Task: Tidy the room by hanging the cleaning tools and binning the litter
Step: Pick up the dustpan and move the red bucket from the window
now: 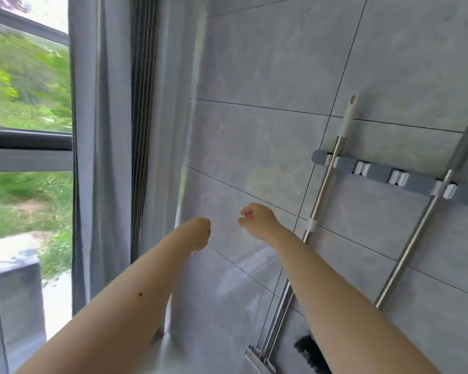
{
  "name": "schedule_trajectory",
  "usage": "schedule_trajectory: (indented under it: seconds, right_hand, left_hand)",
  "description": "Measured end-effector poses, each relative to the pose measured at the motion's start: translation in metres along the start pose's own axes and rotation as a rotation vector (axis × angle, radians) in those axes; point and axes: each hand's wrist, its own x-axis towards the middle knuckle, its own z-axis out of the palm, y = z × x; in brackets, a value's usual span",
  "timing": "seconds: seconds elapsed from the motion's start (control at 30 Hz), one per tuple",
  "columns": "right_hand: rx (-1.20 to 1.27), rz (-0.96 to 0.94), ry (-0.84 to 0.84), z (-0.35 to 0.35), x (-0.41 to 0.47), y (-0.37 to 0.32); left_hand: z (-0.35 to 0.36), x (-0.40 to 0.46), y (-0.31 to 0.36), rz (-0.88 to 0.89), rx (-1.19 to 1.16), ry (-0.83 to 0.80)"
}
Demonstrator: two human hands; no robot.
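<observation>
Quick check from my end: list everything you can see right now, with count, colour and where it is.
wall rack: 1, grey-blue with white clips, on the tiled wall at right.
white-tipped handle: 1, silver pole with white top, clipped in the rack's leftmost slot, hanging down.
grey-grip handle: 1, silver pole with grey upper grip, clipped near the rack's right end.
squeegee head: 1, grey, at the bottom edge below the poles.
black bristles: 1 patch, bottom edge, partly behind the right arm.
curtain: 1, grey, between window and wall.
window: 1, dark frame, at left, greenery outside.
left hand: curled, holding nothing.
right hand: curled, holding nothing.
</observation>
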Motion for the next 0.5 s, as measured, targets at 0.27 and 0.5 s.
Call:
schedule_trajectory:
  seconds: [0.27, 0.5]
  right_hand:
    - [0.066, -0.027, -0.234, 0.093, -0.034, -0.019]
    - [0.028, -0.049, -0.398, 0.172, -0.054, -0.04]
  left_hand:
    - [0.022, -0.045, -0.095, -0.221, 0.058, -0.008]
    - [0.038, -0.081, -0.166, -0.367, 0.087, -0.06]
